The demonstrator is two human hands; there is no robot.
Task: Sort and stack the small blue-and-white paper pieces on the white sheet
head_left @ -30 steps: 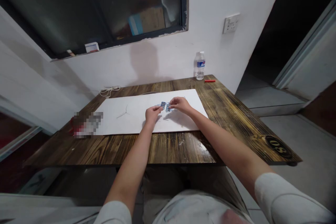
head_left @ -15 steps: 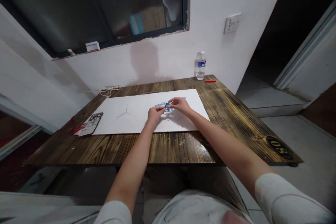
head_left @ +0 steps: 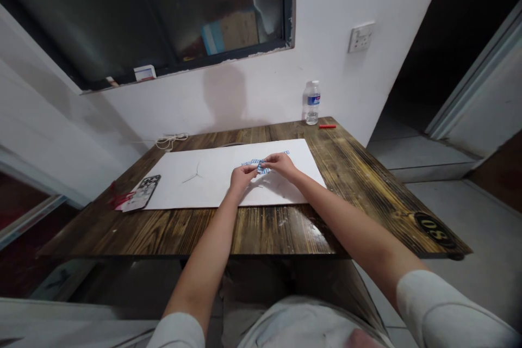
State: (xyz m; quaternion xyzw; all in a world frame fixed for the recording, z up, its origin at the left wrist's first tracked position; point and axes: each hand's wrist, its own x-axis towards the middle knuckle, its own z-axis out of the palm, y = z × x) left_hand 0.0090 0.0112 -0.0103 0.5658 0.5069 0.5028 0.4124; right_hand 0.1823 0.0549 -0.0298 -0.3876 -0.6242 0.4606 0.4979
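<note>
Over the right half of a white board (head_left: 220, 179), my left hand (head_left: 242, 178) pinches the left end of a small blue-and-white striped piece (head_left: 261, 167). From the other side, my right hand (head_left: 282, 165) closes its fingertips on the same piece. Its exact kind is too small to make out, and the fingers partly cover it. More blue-striped bits (head_left: 253, 162) show just behind the fingertips, and another blue bit (head_left: 286, 152) lies beyond my right hand. Thin dark strands (head_left: 196, 174) lie on the board to the left of my hands.
A patterned phone-like object (head_left: 143, 193) and red-handled scissors (head_left: 121, 200) sit at the board's left end. A coiled white cable (head_left: 171, 140) lies at the back left. A water bottle (head_left: 312, 103) and a red stick-like item (head_left: 327, 126) are at the back right of the wooden table (head_left: 362, 190).
My right hand's raised fingers have come down a little, closer to the striped piece. My left hand stays almost in place.
</note>
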